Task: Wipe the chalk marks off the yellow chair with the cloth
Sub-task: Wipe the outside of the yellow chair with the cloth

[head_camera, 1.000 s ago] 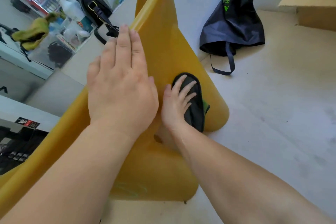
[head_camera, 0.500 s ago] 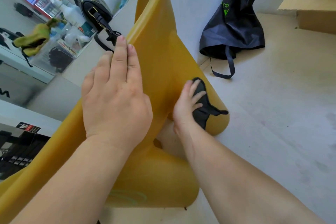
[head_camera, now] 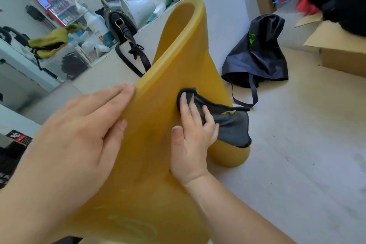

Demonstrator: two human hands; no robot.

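Your right hand (head_camera: 193, 140) presses a dark cloth (head_camera: 227, 125) flat against the sloping side of the yellow chair (head_camera: 154, 125), which lies tipped on the floor (head_camera: 297, 154); your left hand (head_camera: 83, 140) braces its rim, fingers (head_camera: 111, 95) spread and laid flat. The right fingers are splayed over the cloth, whose loose end hangs free. The cloth looks thin, soft and limp, so bunch it under the palm; the chair appears smooth, rigid moulded plastic, likely slippery, best steadied by its rim. Faint chalk marks (head_camera: 130, 226) show near the bottom. Green characters on the black bag (head_camera: 257, 55) are not legible.
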